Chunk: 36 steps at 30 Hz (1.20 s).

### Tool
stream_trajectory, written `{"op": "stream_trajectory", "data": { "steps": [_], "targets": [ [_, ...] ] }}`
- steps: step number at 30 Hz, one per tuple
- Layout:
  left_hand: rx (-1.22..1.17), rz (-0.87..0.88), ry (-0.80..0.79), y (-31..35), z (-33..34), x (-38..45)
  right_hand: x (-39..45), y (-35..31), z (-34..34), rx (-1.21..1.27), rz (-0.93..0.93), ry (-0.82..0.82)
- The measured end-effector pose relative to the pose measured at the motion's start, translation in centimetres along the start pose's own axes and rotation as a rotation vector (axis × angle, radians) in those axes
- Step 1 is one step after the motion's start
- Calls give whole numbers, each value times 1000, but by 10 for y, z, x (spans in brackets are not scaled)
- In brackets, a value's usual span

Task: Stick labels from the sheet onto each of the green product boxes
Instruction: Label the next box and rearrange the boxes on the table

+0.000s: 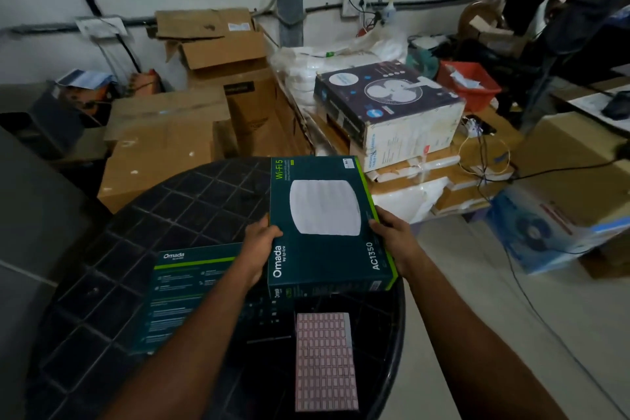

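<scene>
Lying nearest on the dark round bench (112, 242) is the pink label sheet (325, 361), close to the bench's right rim. Past it, both hands grip one green product box (327, 225) by its side edges: the left hand (260, 245) has its thumb curled over the left edge, and the right hand (392, 235) wraps the right edge, fingers under. A second green box (191, 290) lies flat on the bench at left. Behind, cardboard cartons (163, 143) and a fan box (388, 102) crowd the far side.
</scene>
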<state>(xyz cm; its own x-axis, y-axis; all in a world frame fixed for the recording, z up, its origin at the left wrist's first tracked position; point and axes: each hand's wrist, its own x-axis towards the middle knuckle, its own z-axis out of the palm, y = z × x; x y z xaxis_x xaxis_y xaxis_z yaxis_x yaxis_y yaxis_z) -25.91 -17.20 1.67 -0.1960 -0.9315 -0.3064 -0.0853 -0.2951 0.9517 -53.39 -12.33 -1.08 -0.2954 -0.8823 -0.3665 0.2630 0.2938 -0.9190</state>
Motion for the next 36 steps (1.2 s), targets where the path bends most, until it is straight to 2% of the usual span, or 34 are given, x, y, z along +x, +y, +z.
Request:
{"op": "stream_trajectory", "data": {
  "steps": [4, 8, 12, 15, 20, 22, 24, 29, 31, 34, 36],
  "targets": [
    [13, -17, -67, -29, 31, 38, 38, -4, -32, -58, 32, -9],
    [-54, -67, -34, -53, 49, 58, 74, -5, -41, -226, -7, -47],
    [27, -126, -72, -67, 56, 71, 92, 11, -40, -640, -92, -134],
    [122, -156, -70, -70, 61, 75, 95, 19, -42, -810, -105, -114],
    [367, -39, 58, -61, 66, 61, 89, 23, -36, -1075, -369, -6],
    [402, -22, 117, -65, 60, 52, 69, 24, -24, -1081, -458, 62],
    [418, -35, 126, -72, 51, 37, 46, 30, -8, -1040, -549, 61],
    [435, 18, 167, -98, 4, -18, -6, 68, 49, -890, -673, -120],
    [447, 17, 211, -110, -27, -40, -23, 85, 73, -879, -659, -222],
    [469, -23, 265, -121, -79, -71, -46, 111, 106, -1002, -601, -422],
    [503, -51, 299, -126, -112, -88, -55, 129, 124, -1122, -586, -498]
  ]
}}
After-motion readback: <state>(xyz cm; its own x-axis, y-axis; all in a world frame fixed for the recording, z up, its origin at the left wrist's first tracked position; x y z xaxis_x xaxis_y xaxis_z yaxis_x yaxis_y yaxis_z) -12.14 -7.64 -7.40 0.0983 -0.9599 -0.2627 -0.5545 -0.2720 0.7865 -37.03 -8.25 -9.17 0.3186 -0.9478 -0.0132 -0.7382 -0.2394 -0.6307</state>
